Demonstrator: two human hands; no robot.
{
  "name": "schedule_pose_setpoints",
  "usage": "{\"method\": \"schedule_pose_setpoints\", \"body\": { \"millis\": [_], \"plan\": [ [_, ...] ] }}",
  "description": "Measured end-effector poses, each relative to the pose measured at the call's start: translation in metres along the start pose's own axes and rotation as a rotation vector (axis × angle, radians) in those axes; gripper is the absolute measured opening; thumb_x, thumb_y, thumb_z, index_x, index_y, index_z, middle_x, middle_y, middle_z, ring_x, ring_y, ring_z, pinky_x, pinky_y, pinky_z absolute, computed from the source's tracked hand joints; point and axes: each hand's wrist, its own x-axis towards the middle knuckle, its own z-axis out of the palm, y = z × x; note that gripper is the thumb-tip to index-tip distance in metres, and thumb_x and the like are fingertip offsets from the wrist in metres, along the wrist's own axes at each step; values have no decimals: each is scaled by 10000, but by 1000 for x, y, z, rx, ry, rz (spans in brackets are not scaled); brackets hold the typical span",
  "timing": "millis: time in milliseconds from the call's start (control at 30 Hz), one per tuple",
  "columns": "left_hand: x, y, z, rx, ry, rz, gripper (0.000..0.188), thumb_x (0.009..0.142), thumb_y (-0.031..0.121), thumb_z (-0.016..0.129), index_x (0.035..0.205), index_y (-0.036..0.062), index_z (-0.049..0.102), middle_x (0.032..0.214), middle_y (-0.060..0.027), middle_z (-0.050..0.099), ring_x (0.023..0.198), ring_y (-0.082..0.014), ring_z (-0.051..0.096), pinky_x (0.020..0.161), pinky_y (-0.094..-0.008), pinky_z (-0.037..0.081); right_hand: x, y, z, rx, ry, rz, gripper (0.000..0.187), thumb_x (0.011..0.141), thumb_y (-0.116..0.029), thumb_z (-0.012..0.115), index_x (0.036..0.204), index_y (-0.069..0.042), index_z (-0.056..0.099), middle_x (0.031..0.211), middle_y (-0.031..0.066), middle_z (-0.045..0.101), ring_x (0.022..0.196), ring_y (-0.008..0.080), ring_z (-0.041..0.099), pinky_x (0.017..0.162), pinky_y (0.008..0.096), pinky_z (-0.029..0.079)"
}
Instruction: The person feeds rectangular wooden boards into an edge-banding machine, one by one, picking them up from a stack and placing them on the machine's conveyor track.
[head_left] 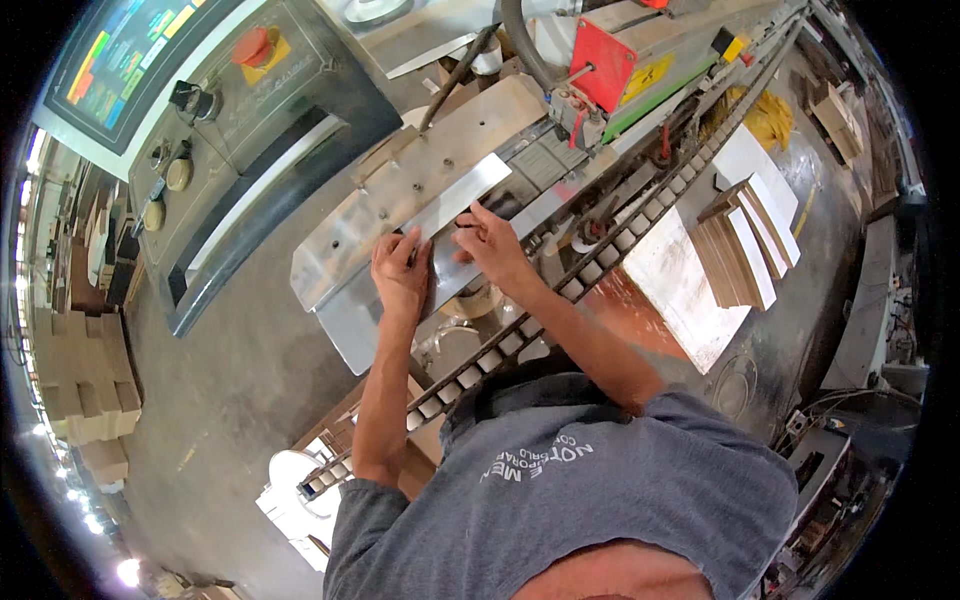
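Both of my hands are over a long metal guide plate (360, 325) on a machine. My left hand (402, 275) is closed, thumb and fingers pressed together at the plate's edge; a small dark bit shows by the fingertips, too small to name. Just to its right, my right hand (490, 245) is curled in a pinch near a dark gap in the metalwork, and whatever is between its fingers cannot be made out. A shiny metal strip (465, 195) lies just beyond the fingers. Behind it runs a bolted metal plate (430, 165) with several holes.
A roller track (590, 272) passes between my body and the plate. At left stands a control panel with a screen (125, 60) and a red emergency button (253, 47). Stacked boards (735, 250) rest on a white surface at right. A red plate (603, 67) stands farther back.
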Motion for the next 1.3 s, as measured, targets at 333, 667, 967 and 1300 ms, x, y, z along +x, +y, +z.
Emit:
{"method": "schedule_pose_setpoints", "body": {
  "millis": [333,667,967,1300],
  "plan": [
    [31,31,45,4,-62,13,222,787,88,792,998,36,749,846,-129,625,762,-302,619,686,-379,506,29,-6,-50,-46,108,-76,582,963,-100,607,1405,176,347,1185,160,554,879,138,636,696,266,601],
    [57,62,105,28,-66,29,228,807,107,783,1028,56,759,858,-137,637,763,-313,623,716,-386,511,54,-16,-109,-20,177,-140,453,954,-76,585,1321,155,456,1074,90,577,813,125,632,684,258,589],
    [85,89,169,-40,-202,-15,119,842,168,733,911,76,762,741,-129,617,750,-338,573,719,-456,455,-13,-38,-145,-656,204,-490,372,890,-74,643,1256,-16,625,905,183,694,788,331,692,738,391,555],
    [90,109,185,-120,-99,33,316,824,92,753,1119,-11,708,898,-135,676,866,-327,626,783,-440,498,-181,-116,-301,-1455,761,-235,561,808,-221,784,1302,-33,596,1274,180,619,1173,357,527,1015,502,460]
  ]
}}
